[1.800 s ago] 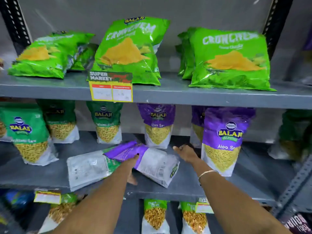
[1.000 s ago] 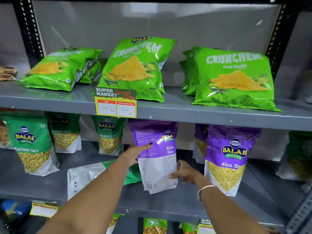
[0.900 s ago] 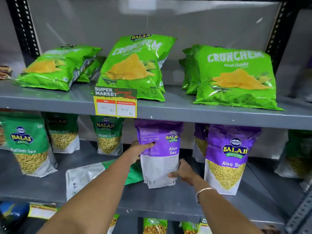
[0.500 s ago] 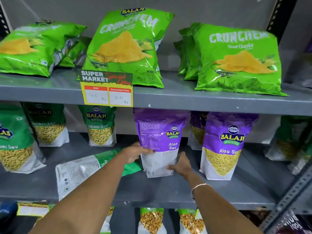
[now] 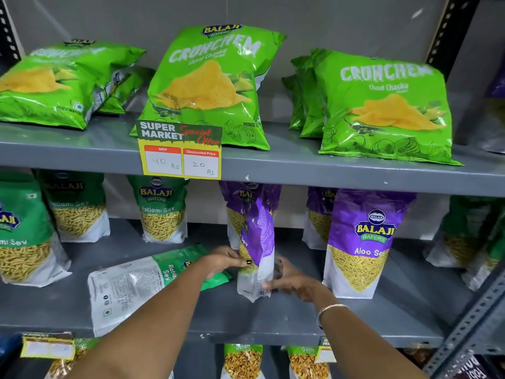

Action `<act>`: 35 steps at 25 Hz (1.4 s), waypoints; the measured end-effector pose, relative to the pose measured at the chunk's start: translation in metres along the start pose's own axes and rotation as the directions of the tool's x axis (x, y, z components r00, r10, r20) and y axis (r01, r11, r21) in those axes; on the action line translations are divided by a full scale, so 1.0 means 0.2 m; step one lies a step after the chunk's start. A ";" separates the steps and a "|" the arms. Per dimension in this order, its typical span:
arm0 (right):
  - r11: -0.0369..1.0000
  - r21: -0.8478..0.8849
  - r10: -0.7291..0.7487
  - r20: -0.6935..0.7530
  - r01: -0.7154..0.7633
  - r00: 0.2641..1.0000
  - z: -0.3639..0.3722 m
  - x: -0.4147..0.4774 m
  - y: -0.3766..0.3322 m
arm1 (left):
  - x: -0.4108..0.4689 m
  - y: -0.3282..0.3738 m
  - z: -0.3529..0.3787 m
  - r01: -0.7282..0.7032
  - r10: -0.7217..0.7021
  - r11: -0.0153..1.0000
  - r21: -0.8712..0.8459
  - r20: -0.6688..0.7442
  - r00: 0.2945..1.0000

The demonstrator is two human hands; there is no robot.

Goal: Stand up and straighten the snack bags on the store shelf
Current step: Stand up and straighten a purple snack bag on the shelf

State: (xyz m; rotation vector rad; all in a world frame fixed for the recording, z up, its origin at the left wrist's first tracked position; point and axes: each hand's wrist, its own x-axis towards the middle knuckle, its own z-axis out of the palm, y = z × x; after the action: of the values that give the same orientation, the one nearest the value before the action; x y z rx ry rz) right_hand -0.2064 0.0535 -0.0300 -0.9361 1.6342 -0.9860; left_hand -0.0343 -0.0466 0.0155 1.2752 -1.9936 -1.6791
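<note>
A purple Aloo Sev bag [image 5: 258, 242] stands upright on the middle shelf [image 5: 287, 321], turned edge-on to me. My left hand [image 5: 225, 262] grips its left side and my right hand [image 5: 292, 280] grips its lower right corner. Behind it stands another purple bag [image 5: 237, 198]. A green Ratlami Sev bag [image 5: 136, 283] lies flat on its front, left of my hands. A purple Aloo Sev bag [image 5: 363, 242] stands upright to the right.
Upright green sev bags [image 5: 162, 209] line the back left of the middle shelf. On the upper shelf [image 5: 300, 165], green Crunchem bags [image 5: 210, 86] lean back; the left one [image 5: 60, 83] lies flat. A yellow price tag [image 5: 181, 151] hangs from its edge.
The purple bag was lifted from lying flat, set upright on the shelf, and has now turned from back-facing to edge-on between both hands.
</note>
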 end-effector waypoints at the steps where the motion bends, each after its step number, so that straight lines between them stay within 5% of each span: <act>1: 1.000 -0.018 0.008 0.026 -0.007 1.000 0.02 0.01 0.01 | 0.03 -0.01 0.02 -0.014 0.014 1.000 -0.006 -0.027 1.000; 7: 0.992 -0.084 -0.099 -0.098 0.091 0.990 0.05 0.03 0.03 | 0.08 -0.01 0.07 -0.046 0.044 0.998 -0.044 -0.036 0.998; 11: 0.984 -0.085 -0.158 0.007 0.158 0.987 -0.07 -0.02 -0.01 | 0.06 -0.03 0.04 0.003 0.009 0.996 0.086 -0.133 0.991; 15: 0.977 0.067 -0.205 -0.001 0.204 0.979 -0.14 -0.01 -0.02 | 0.03 -0.02 0.01 -0.032 0.030 0.999 -0.005 -0.223 0.974; 25: 0.966 0.031 -0.258 0.105 0.256 0.960 -0.14 -0.01 -0.08 | 0.00 -0.04 0.06 -0.045 0.045 0.999 0.007 -0.308 0.950; 29: 0.984 -0.173 0.052 0.096 -0.035 0.994 -0.16 -0.05 -0.11 | -0.05 -0.06 -0.02 -0.004 0.047 0.985 0.173 -0.244 0.969; 32: 0.893 -0.263 0.385 0.023 -0.366 0.923 -0.14 -0.07 -0.08 | -0.11 -0.14 -0.28 0.069 0.050 0.927 0.369 -0.305 0.951; 35: 0.853 -0.235 0.499 0.107 -0.466 0.860 0.07 -0.08 -0.12 | -0.15 -0.29 -0.68 0.182 -0.015 0.885 0.429 -0.365 0.931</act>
State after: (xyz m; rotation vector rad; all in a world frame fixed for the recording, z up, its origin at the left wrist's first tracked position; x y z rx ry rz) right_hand -0.1860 0.0558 -0.0054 -0.6588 1.7306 -0.3897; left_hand 0.0998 -0.1140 0.0169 1.7172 -2.1869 -0.9328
